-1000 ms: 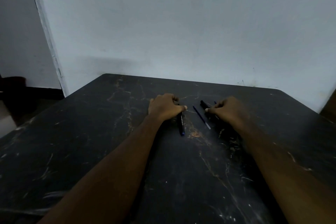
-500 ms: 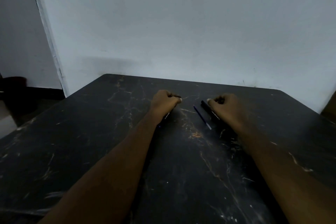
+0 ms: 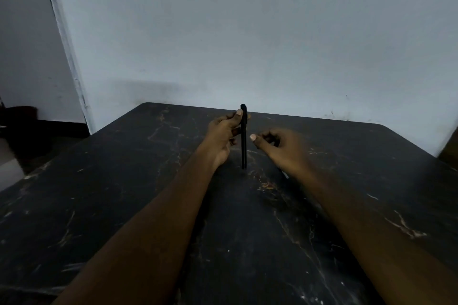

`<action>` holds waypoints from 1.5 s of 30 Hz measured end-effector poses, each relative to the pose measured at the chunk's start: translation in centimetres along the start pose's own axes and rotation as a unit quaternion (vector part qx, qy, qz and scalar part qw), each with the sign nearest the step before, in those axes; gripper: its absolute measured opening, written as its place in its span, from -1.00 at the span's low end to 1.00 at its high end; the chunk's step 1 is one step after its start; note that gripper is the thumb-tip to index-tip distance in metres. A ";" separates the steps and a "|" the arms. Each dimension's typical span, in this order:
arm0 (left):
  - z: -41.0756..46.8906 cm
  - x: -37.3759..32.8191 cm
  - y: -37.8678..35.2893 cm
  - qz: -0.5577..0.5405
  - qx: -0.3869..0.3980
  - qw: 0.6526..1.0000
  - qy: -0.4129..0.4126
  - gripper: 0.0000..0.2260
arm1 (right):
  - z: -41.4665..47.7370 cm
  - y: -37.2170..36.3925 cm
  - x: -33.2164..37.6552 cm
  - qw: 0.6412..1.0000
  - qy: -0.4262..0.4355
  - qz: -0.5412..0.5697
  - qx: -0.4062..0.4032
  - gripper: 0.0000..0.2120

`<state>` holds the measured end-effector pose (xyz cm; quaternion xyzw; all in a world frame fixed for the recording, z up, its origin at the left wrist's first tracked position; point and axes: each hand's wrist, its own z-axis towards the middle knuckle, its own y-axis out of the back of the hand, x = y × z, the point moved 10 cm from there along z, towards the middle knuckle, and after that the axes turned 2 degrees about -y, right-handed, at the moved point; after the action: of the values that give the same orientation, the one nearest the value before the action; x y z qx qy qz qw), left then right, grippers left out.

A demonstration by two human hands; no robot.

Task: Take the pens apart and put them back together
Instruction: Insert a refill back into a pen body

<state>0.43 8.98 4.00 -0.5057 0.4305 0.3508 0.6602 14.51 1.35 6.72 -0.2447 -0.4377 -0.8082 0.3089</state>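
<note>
Dark, scratched tabletop [image 3: 124, 205], dim light, low contrast everywhere. Main risk: black parts on black surface, easy to lose sight of.

Left hand [image 3: 223, 136] raised over mid-tabletop, pinching black pen [image 3: 243, 138] near its upper end between thumb and fingers [image 3: 238, 116]. Held upright, lower tip just above or touching the surface, cannot tell which. Grip high and narrow, long free length below: likely to swing or twist out under a sideways pull. Better held nearer the middle before tugging.

Right hand [image 3: 280, 148] just beside the pen, not touching, motion-blurred. Fingers curled, thumb tip forward; cannot tell whether anything small is held inside the curl. Fast approach plus blur: possible knock on the barrel instead of a clean grab.

Thin pale-tipped sliver [image 3: 285, 174] on the tabletop, mostly hidden under the right wrist, probably a refill or a part of another pen. Risk: swept or rolled away by the forearm; no lip visible at the edge.

Smallest concern: cap or tip popping off abruptly and bouncing out of sight.
</note>
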 end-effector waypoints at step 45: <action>-1.0 -1.7 -1.4 0.122 0.061 0.986 -0.101 -0.80 | 0.2 1.0 1.1 0.992 0.029 -0.121 -0.032 -0.64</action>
<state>0.86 7.63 5.97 -0.3706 0.4407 0.4511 0.6818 14.48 0.82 8.13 -0.1760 -0.4285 -0.8602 0.2134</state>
